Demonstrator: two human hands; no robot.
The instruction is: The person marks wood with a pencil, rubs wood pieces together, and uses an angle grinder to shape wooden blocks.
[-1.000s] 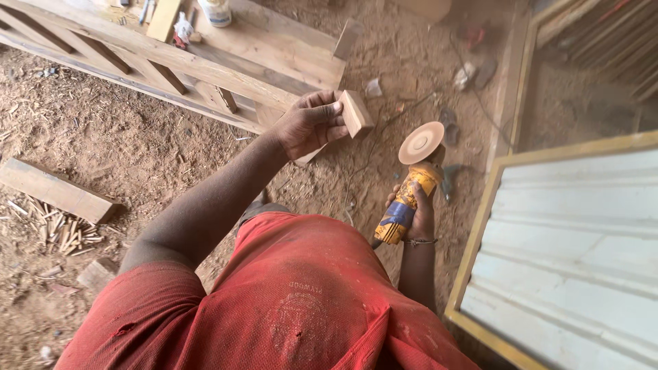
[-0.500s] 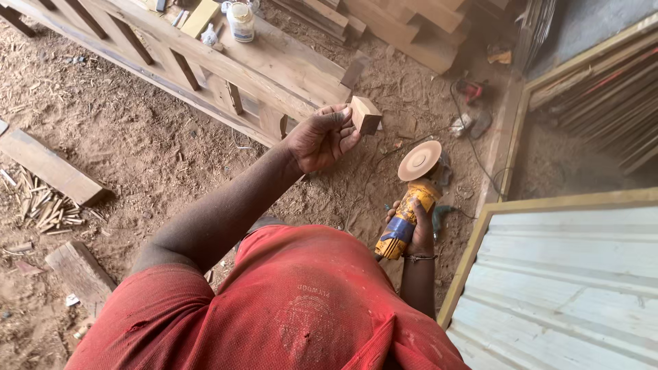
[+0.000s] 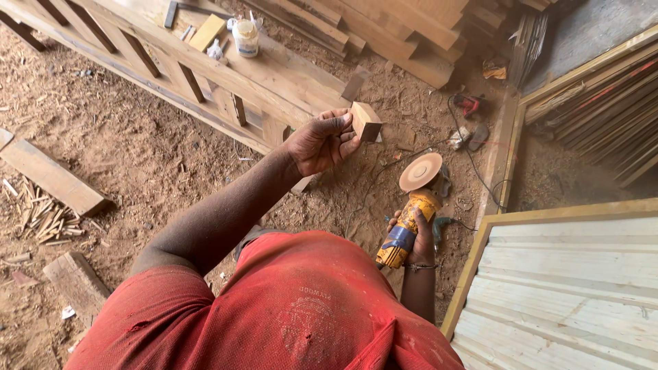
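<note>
Wood block [image 3: 364,120], small and squarish with clean pale faces, sat pinched between the thumb and fingertips of my left hand [image 3: 317,142], held out in front of me above the sawdust-strewn ground. My right hand [image 3: 416,236] was wrapped tight around the yellow body of an angle grinder [image 3: 406,229], its round tan sanding disc [image 3: 420,171] pointing away from me, just below and to the right of the block and not touching it. A dark cord [image 3: 473,164] trailed from that area across the dirt toward a small red tool [image 3: 469,104] lying near the stacked planks [image 3: 384,31].

Just beyond my left hand stood a long wooden frame [image 3: 205,75] of broad, smooth boards with short cross slats. On its top rested a white plastic jar [image 3: 245,38], a flat yellowish offcut [image 3: 207,32] and a few small bits I couldn't make out. To my right was a panel of pale, planed boards [image 3: 569,288] edged in yellowish timber, close against my right arm. To my left a rough plank [image 3: 51,177] lay on the reddish earth beside a scatter of thin splinters [image 3: 38,216], with another weathered chunk [image 3: 77,284] nearer me. My red shirt [image 3: 274,308] was dusted with fine powder.
</note>
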